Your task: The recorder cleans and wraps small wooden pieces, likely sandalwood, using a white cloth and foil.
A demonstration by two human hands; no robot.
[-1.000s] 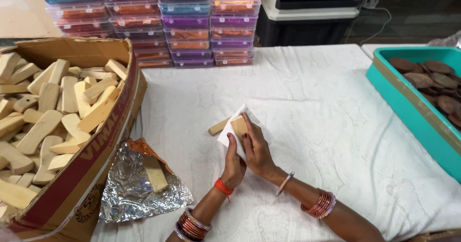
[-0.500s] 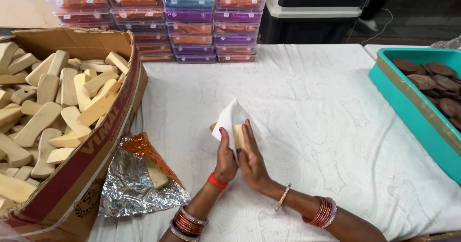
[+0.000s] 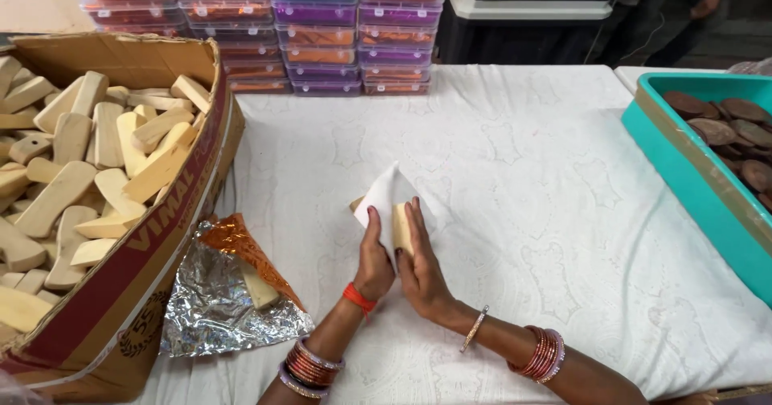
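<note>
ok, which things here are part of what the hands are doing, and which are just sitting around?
In hand:
left hand and right hand, together holding a wooden piece against white paper.

Lying about:
carton of wooden pieces
foil wrapper with one piece on it
stacked plastic boxes
teal tray of brown discs
</note>
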